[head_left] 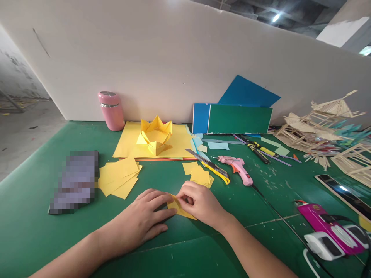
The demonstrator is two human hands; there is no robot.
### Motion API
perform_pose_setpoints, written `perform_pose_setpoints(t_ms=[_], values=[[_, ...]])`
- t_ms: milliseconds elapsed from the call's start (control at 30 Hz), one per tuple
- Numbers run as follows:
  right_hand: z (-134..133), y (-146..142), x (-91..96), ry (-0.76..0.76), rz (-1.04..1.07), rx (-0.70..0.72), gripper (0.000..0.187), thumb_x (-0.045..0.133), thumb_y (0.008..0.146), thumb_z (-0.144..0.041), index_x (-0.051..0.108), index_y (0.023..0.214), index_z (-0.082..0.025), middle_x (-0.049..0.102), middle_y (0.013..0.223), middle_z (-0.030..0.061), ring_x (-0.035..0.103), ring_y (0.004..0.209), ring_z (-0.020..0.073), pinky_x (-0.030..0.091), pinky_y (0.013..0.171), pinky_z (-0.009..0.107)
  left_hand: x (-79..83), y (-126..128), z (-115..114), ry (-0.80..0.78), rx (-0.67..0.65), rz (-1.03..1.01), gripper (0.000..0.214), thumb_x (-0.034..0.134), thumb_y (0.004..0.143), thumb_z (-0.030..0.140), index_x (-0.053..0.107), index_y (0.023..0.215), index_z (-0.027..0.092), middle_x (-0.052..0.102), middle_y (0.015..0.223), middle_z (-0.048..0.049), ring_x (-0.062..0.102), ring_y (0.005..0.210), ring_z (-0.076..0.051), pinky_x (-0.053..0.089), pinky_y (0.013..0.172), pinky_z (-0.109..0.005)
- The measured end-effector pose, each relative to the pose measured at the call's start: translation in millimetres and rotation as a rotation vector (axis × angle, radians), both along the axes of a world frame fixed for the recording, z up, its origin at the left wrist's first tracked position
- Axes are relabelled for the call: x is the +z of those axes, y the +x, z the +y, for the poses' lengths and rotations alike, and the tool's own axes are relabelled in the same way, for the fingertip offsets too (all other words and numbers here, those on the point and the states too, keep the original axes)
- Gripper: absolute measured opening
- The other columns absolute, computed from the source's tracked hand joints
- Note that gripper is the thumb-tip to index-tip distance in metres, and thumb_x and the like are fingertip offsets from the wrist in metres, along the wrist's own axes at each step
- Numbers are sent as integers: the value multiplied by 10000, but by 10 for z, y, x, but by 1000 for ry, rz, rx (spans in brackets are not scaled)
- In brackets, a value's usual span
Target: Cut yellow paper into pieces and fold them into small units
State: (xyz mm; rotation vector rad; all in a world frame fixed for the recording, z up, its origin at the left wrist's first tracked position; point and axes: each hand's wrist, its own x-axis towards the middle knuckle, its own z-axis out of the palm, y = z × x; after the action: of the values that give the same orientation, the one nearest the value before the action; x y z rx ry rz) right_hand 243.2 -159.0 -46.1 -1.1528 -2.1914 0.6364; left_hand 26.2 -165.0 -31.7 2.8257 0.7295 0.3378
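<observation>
A small yellow paper piece point(177, 208) lies on the green table point(203, 247) between my two hands. My left hand point(145, 220) rests flat on the table, its fingers stretched out and pressing on the paper's left edge. My right hand point(199, 202) has its fingers pinched on the paper's upper fold. A stack of yellow paper squares point(118, 177) lies to the left of my hands. Another small pile of yellow squares point(199, 174) lies just beyond my right hand. A folded yellow paper crown shape point(155, 135) stands on large yellow sheets point(130, 141) farther back.
Pink flask point(111, 110) at the back left by the white wall. A yellow utility knife point(213, 166), pink glue gun point(237, 169), blue and green cards point(237, 116), stick models point(324, 123), a magenta device point(327, 227) and a blurred dark object point(75, 181) surround the spot.
</observation>
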Motion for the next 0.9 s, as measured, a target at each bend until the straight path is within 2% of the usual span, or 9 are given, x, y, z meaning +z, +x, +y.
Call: perform_pose_setpoints(t_ms=[133,267,533,733,900], values=[[23,67,-5,65,-10,91,150,551,875,-157,629,749,-183,609,744,21,574,660,128,457,592,220,10,-1,-8,17,3,-1,274,455,943,281,592,1180,265,583,1203,-85,560,1061,-266,479,922,-433],[34,104,-17,139,-43,162,231,486,944,-224,684,836,-176,647,777,51,604,719,153,480,631,247,21,-5,-17,19,28,23,295,448,944,264,577,1208,286,563,1200,-88,572,1041,-264,501,892,-420],[38,105,15,152,-93,177,279,466,961,-243,718,876,-158,632,763,52,594,696,148,468,615,241,-19,-18,-3,-3,-3,25,305,431,958,287,553,1236,264,576,1204,-83,543,1111,-264,465,959,-429],[33,103,6,144,-136,172,237,480,948,-204,703,872,-177,635,780,47,592,713,148,467,630,241,-10,-18,-11,-3,7,19,297,436,954,275,561,1222,266,588,1184,-82,561,1091,-255,467,957,-421],[27,95,22,167,-140,170,209,498,925,-168,684,830,-174,634,771,44,586,695,148,456,610,240,-6,-14,-26,18,35,58,311,443,946,258,549,1238,280,535,1258,-93,565,1088,-265,494,921,-421]])
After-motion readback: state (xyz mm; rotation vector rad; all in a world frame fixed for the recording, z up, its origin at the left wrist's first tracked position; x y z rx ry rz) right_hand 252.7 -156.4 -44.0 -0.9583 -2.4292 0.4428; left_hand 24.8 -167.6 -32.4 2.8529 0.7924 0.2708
